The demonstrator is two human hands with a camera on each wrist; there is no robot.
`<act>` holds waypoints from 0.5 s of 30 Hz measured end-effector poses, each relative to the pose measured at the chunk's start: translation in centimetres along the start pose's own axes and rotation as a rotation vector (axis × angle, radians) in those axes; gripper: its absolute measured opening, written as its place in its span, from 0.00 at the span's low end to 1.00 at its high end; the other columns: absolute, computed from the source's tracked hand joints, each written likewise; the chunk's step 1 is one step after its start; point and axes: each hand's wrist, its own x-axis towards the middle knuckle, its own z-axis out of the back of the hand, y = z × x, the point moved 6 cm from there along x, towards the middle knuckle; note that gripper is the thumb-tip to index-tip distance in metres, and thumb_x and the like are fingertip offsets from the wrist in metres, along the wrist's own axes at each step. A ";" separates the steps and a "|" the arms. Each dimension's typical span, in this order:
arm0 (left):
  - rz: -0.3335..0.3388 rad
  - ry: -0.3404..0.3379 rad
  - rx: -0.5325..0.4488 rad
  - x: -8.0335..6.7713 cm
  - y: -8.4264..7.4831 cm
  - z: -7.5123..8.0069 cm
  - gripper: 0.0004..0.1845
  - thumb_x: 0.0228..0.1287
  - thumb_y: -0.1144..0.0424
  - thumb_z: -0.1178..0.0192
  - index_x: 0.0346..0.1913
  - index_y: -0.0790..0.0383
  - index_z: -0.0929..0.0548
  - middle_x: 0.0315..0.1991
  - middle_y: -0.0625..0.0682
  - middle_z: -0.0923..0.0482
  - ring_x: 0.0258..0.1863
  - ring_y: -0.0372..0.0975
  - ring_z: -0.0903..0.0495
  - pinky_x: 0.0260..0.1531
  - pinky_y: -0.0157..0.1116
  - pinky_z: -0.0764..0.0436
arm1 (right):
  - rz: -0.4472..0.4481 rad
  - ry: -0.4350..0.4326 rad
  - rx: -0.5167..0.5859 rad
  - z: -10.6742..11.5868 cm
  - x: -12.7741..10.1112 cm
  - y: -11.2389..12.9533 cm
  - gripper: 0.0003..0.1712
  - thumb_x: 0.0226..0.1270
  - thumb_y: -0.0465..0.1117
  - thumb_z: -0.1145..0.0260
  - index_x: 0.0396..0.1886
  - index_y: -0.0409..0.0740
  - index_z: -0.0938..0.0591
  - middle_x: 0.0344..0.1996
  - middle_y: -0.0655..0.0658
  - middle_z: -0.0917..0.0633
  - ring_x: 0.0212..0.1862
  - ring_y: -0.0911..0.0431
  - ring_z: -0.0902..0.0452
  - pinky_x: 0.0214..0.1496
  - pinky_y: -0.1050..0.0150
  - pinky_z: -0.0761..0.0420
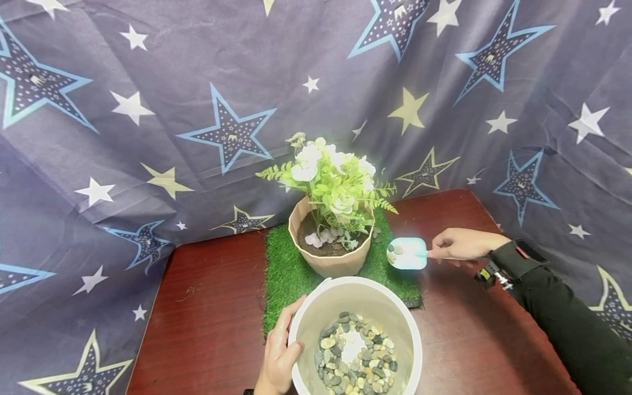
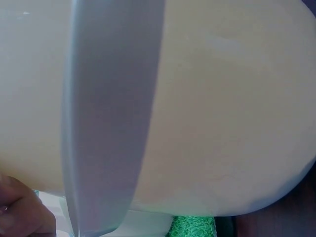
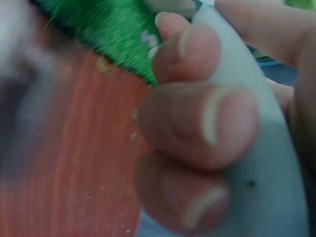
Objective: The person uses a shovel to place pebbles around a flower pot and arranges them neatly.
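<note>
Fingers (image 3: 197,123) of the right hand (image 1: 461,244) curl round the smooth pale handle of a small scoop (image 1: 407,253), right of centre in the head view, its light-blue blade level and carrying 2 or 3 pebbles just beside the flowerpot (image 1: 329,262). At the lower centre, the left hand (image 1: 278,354) rests on the outer wall of a white bucket (image 1: 305,318), thumb up by the rim; whether those fingers wrap further round cannot be told, since the left wrist view shows only blurred plastic.

Keeping the blade flat until it hangs over the pot's soil, then tipping slowly between the stems, looks the surest way to land the load without scattering it; the steadying hand on the bucket should stop it sliding.

The pebbles (image 1: 355,356) in the bucket are rounded, glossy, grey, tan and black. The pot is matte beige with faceted sides, holding dark soil and stiff artificial flowers (image 1: 331,175), white among green fern sprigs. It stands on a square of bristly fake grass (image 1: 283,269), on a polished reddish wood-grain counter (image 1: 207,318). Creased star-printed cloth (image 1: 148,82) fills the upper frame.
</note>
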 end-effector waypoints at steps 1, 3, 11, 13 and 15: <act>0.001 0.002 -0.007 0.0 0.0 0.0 0.44 0.45 0.80 0.51 0.74 0.63 0.30 0.60 0.66 0.17 0.53 0.42 0.13 0.52 0.33 0.15 | -0.010 -0.001 0.000 -0.2 0.4 -0.3 0.21 0.77 0.50 0.38 0.25 0.43 0.21 0.13 0.53 0.27 0.14 0.61 0.32 0.17 0.66 0.32; 0.000 0.007 -0.027 -0.1 0.1 0.1 0.44 0.45 0.81 0.51 0.74 0.64 0.30 0.59 0.66 0.17 0.53 0.42 0.13 0.52 0.34 0.15 | -0.030 -0.005 -0.009 -0.6 1.3 -1.0 0.22 0.77 0.50 0.38 0.24 0.40 0.22 0.13 0.53 0.27 0.14 0.62 0.33 0.17 0.67 0.32; -0.023 0.011 -0.024 0.0 0.1 0.0 0.44 0.44 0.81 0.51 0.74 0.65 0.31 0.61 0.66 0.18 0.53 0.41 0.14 0.53 0.33 0.16 | -0.117 0.014 -0.019 -1.7 4.2 -2.6 0.21 0.77 0.50 0.40 0.27 0.40 0.20 0.13 0.52 0.26 0.12 0.61 0.34 0.14 0.68 0.34; -0.023 0.013 -0.031 0.1 0.0 -0.1 0.45 0.44 0.81 0.51 0.74 0.65 0.31 0.61 0.66 0.19 0.54 0.41 0.14 0.54 0.33 0.16 | -0.128 0.016 -0.029 -1.7 4.7 -2.8 0.21 0.78 0.50 0.40 0.29 0.39 0.20 0.13 0.52 0.27 0.13 0.61 0.34 0.15 0.69 0.33; -0.024 0.014 -0.037 0.1 0.0 -0.1 0.45 0.43 0.81 0.51 0.73 0.66 0.31 0.61 0.66 0.19 0.54 0.42 0.14 0.54 0.33 0.16 | -0.144 0.012 -0.032 -1.6 5.1 -2.9 0.22 0.77 0.50 0.40 0.30 0.38 0.19 0.13 0.52 0.26 0.14 0.61 0.33 0.16 0.69 0.33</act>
